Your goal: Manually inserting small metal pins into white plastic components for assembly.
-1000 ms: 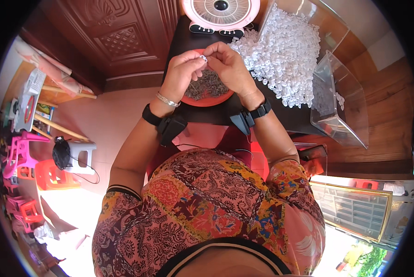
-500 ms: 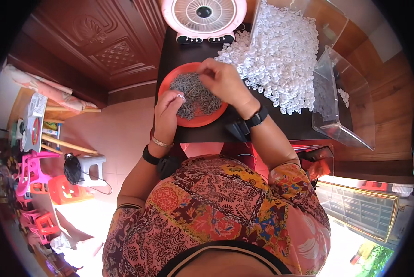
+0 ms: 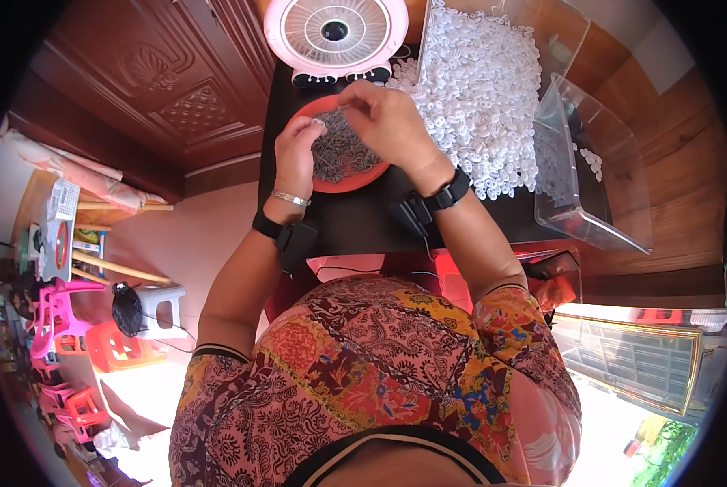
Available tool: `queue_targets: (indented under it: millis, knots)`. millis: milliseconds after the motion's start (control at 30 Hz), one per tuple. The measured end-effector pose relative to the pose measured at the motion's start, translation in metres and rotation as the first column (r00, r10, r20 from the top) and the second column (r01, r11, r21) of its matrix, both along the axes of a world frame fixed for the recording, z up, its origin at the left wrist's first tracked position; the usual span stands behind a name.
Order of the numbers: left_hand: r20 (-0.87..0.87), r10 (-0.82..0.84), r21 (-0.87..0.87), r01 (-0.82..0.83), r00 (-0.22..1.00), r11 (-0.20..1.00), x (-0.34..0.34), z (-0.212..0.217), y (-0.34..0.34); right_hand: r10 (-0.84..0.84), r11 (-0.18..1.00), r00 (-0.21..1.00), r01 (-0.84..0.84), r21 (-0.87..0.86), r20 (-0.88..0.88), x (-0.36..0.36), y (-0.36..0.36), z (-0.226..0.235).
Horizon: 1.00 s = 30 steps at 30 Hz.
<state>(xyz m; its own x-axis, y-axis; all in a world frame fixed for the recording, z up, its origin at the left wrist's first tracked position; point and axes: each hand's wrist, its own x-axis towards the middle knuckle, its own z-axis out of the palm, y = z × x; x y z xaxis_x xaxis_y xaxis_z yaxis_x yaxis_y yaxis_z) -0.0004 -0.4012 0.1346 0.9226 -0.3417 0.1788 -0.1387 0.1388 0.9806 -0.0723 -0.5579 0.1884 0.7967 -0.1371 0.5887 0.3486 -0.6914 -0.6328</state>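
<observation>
My left hand (image 3: 296,156) is closed in a pinch at the left rim of a round orange-red dish (image 3: 346,187). Between its fingertips sits a small white plastic piece (image 3: 319,127). Many thin grey metal pieces, resembling screws (image 3: 335,158), fill the dish. Over the dish's far right part is my right hand (image 3: 389,126), its fingers bent together close to the left fingertips. Whatever the right fingers hold is hidden from view. A large heap of white plastic pieces with holes (image 3: 481,97) lies just right of this hand.
A pink fan (image 3: 335,31) stands at the dark table's far edge (image 3: 351,219). Clear plastic bins (image 3: 578,203) lie by the heap, with a few white pieces (image 3: 592,162) beyond. Plastic stools (image 3: 124,349) stand on the floor at left, below a wooden door (image 3: 161,73).
My left hand has moved farther out over the dish with the white piece, closer to my right hand. The whole view has shifted slightly.
</observation>
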Motion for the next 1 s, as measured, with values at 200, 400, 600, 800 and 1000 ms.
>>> queue_targets:
  millis: [200, 400, 600, 800, 1000]
  knots:
    - [0.338, -0.144, 0.045, 0.136, 0.93, 0.99, 0.011, 0.026, -0.03, 0.272, 0.812, 0.938, -0.104, 0.574, -0.215, 0.021, -0.033, -0.034]
    - [0.533, -0.278, 0.23, 0.179, 0.799, 0.957, 0.002, 0.014, -0.031, 0.401, 0.653, 0.9, -0.15, 0.742, -0.17, 0.024, -0.026, -0.042]
    - [0.368, -0.371, 0.229, 0.304, 0.853, 0.925, 0.014, 0.004, -0.023, 0.476, 0.636, 0.863, -0.205, 0.744, -0.168, 0.022, -0.021, -0.043]
    - [0.036, -0.469, 0.035, 0.468, 0.882, 0.883, 0.023, 0.003, -0.019, 0.39, 0.741, 0.906, -0.201, 0.641, -0.166, 0.023, -0.019, -0.052]
    - [-0.002, -0.397, -0.001, 0.397, 0.918, 0.918, 0.02, 0.013, -0.014, 0.417, 0.647, 0.9, -0.195, 0.737, -0.128, 0.02, -0.025, -0.047]
